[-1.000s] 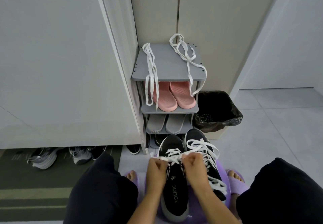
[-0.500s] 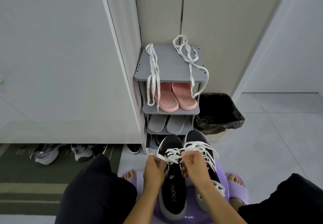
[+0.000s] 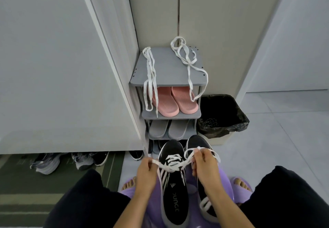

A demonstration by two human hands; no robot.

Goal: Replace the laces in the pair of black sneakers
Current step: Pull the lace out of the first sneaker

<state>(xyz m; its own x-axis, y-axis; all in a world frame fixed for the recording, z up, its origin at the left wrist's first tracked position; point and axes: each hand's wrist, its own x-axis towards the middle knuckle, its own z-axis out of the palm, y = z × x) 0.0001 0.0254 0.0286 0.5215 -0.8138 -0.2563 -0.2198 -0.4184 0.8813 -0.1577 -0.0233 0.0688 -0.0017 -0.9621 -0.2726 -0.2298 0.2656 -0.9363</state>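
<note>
We look down at a pair of black sneakers standing side by side on a purple stool (image 3: 225,188) between our knees, toes pointing toward a grey shoe rack (image 3: 167,71). The left sneaker (image 3: 175,197) already has a white lace (image 3: 171,164) crossed through its eyelets up to the top. Our left hand (image 3: 145,172) pinches one end of that lace with curled fingers, and our right hand (image 3: 204,165) pinches the other end, which rises in a loop. The ends are drawn apart above the tongue. We judge this to be the tying step, so this shoe looks nearly finished. The right sneaker (image 3: 196,142) is mostly hidden behind our right hand, and we cannot tell whether it is laced or tied. Two loose white laces (image 3: 151,78) hang over the top of the shoe rack; old or spare, we cannot say. The sneakers have white side stripes, grey soles and flat white laces
</note>
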